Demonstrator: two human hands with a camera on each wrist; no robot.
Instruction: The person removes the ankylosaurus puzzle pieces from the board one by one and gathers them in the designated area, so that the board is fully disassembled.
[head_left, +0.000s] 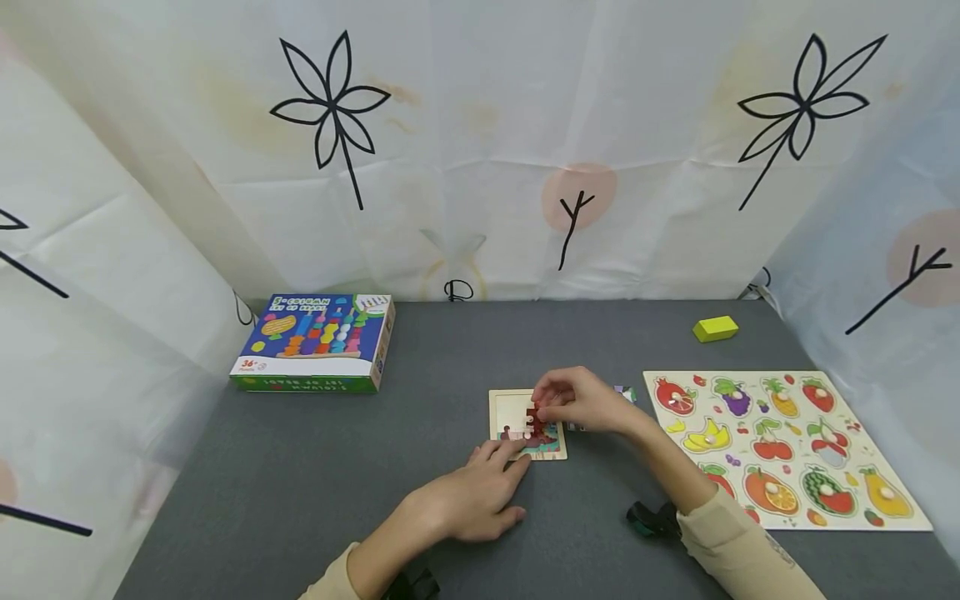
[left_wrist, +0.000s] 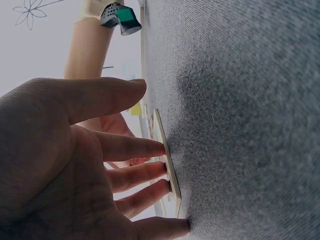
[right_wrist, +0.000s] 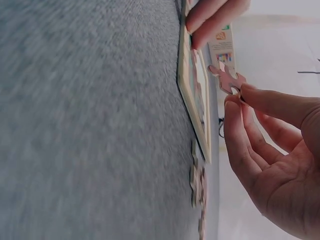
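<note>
Nearest us, the left hand (head_left: 487, 500) lay spread wide and held nothing, its fingertips at the near edge of the tray (head_left: 492, 417) and its thumb well apart. Left of it we saw a broad stretch of grey table (head_left: 300, 467), with ample room for that arm. On the right, room was tighter: the right forearm ran close by the fruit board (head_left: 806, 457), and loose pieces (right_wrist: 197, 182) lay just beside the tray.

The tray had a raised, pale wooden rim. We noted coloured pieces filling its near part, with pale base showing toward the far left. Above it, the right hand (head_left: 581, 402) was narrowed to a pinch, holding one piece (right_wrist: 230, 80) between thumb and forefinger. The piece stood apart from the tray in the right wrist view; it was pinkish, with a light edge, rounded knobs and notches.

Farther off, the blue box (head_left: 315, 342) stood at far left and the yellow block (head_left: 716, 328) at far right, well apart. Behind them the curtain (head_left: 480, 125) bounded the far table edge.
</note>
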